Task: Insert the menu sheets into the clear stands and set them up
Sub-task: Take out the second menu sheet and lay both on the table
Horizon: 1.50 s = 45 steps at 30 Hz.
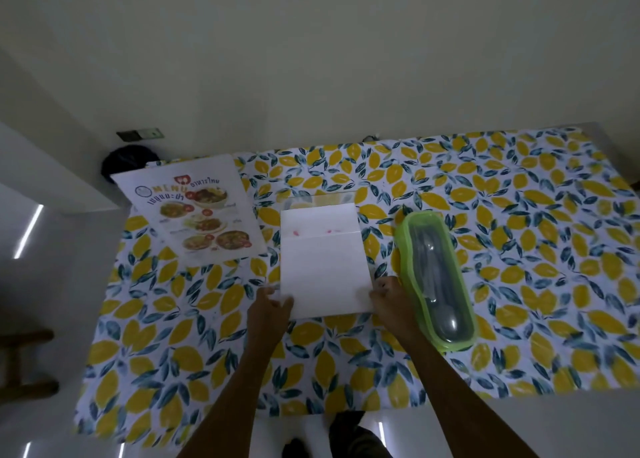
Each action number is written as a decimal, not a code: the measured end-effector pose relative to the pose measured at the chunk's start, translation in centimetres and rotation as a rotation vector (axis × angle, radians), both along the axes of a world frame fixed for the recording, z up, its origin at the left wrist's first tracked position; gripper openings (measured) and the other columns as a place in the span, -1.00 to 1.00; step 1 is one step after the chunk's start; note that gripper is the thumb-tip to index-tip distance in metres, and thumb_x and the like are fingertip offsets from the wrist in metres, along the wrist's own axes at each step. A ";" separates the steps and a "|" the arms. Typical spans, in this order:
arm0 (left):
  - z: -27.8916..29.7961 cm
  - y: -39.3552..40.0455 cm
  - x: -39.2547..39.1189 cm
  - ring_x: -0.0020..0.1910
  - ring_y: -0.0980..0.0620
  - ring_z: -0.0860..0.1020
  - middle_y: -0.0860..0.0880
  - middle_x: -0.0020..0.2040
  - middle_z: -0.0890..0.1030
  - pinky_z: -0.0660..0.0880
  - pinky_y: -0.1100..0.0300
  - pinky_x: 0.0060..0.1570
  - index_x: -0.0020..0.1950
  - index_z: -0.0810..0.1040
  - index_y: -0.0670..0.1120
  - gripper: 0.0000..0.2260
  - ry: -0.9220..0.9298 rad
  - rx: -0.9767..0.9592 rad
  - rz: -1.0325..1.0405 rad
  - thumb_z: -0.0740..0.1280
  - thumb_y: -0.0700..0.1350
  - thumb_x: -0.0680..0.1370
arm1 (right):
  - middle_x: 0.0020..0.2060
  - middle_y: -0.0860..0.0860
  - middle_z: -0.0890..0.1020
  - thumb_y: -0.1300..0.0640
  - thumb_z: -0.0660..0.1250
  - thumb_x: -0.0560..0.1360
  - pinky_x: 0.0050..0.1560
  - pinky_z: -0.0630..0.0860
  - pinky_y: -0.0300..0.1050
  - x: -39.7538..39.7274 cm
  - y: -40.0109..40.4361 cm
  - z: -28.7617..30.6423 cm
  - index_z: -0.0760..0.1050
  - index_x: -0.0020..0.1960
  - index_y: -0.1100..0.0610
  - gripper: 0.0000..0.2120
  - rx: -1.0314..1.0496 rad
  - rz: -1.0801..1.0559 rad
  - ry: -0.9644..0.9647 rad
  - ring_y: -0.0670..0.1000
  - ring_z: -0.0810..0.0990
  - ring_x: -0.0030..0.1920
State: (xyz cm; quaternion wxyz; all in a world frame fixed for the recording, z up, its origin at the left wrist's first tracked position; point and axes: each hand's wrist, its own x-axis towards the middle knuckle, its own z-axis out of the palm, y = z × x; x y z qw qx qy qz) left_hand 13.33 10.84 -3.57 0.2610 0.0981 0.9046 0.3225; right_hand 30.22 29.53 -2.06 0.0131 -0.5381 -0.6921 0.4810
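Note:
A white menu sheet (325, 270) lies blank side up in the middle of the table, its far end inside a clear stand (320, 203) that lies flat. Faint pink print shows through near the stand's edge. My left hand (272, 307) pinches the sheet's near left corner. My right hand (389, 296) pinches the near right corner. A second menu sheet (197, 212) with printed food pictures sits at the far left of the table; a clear stand around it cannot be made out.
A long green-rimmed clear box (434, 277) with cutlery inside lies just right of my right hand. The table carries a yellow-leaf cloth (519, 250). A wall runs behind the table, with a dark round object (130, 161) at the far left corner.

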 end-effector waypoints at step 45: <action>14.2 11.4 -11.2 0.04 -0.16 0.60 -0.14 0.09 0.62 0.56 -0.05 -0.09 0.47 0.36 -0.13 -0.50 1.047 -0.216 -0.350 0.32 0.05 0.59 | -0.06 0.17 0.60 0.27 0.36 0.50 -0.41 0.39 -0.11 -12.3 9.4 13.1 0.13 0.55 0.06 -0.30 0.989 0.376 -0.104 0.17 0.64 -0.16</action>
